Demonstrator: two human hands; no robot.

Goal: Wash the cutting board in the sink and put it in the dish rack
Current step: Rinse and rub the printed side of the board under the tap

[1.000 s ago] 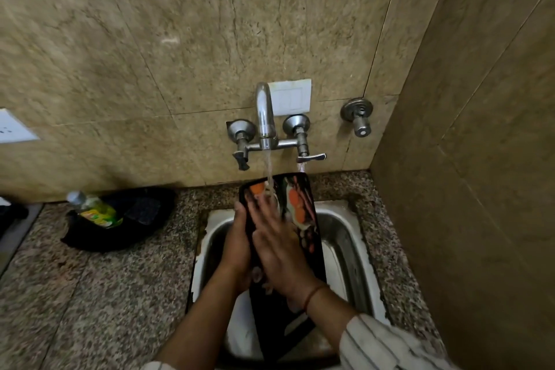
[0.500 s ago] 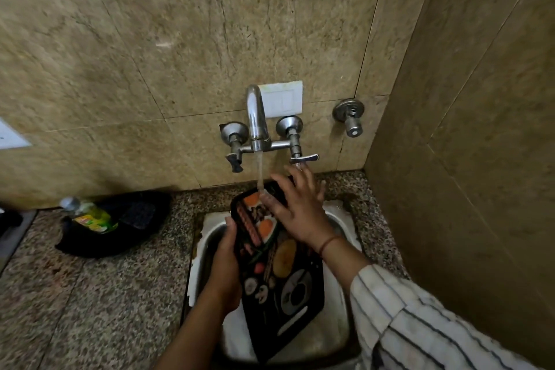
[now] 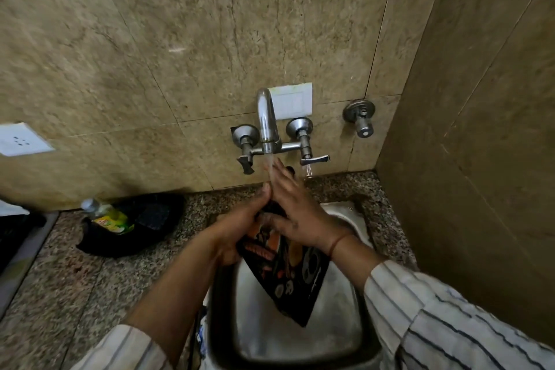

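Printed cutting board [image 3: 292, 267] now tipped corner-down over the steel sink [image 3: 345, 309]. Left hand [image 3: 243, 225] fingers clench its edge; right hand [image 3: 295, 207], fingers flat, has slid up under the tap [image 3: 265, 120] stream. Still rinsing, rack unseen.

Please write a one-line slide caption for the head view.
Both hands hold the printed cutting board under the running tap above the steel sink.

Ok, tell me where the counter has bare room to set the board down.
Bare granite counter lies between the black pan and the sink. The strip behind the sink under the tap is narrow. The cutting board and both hands crowd the sink.
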